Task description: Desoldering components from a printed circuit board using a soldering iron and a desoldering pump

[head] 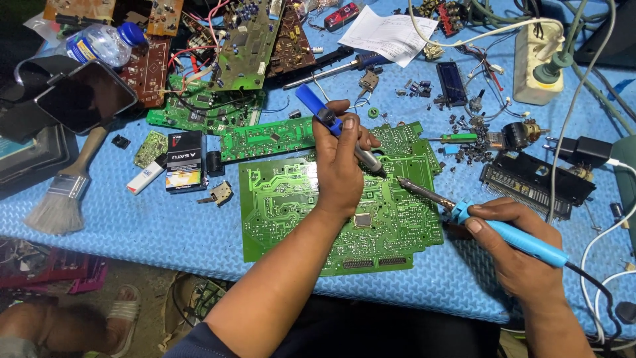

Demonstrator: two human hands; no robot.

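Gripping a desoldering pump (pixel 338 129), left hand (pixel 341 166); right hand (pixel 523 255) clasps soldering iron (pixel 490 222).

Both hands hold soldering iron (pixel 510 237) and desoldering pump (pixel 338 129) over green board (pixel 298 199)

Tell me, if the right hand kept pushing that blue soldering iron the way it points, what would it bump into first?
Probably the grey metal tip of the blue desoldering pump held by the left hand, just above the large green circuit board. The right hand aims its light-blue soldering iron up-left toward it; depth is unclear.

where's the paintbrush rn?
Head view, far left: the paintbrush lies on the blue mat, bristles toward the near edge, below the phone.
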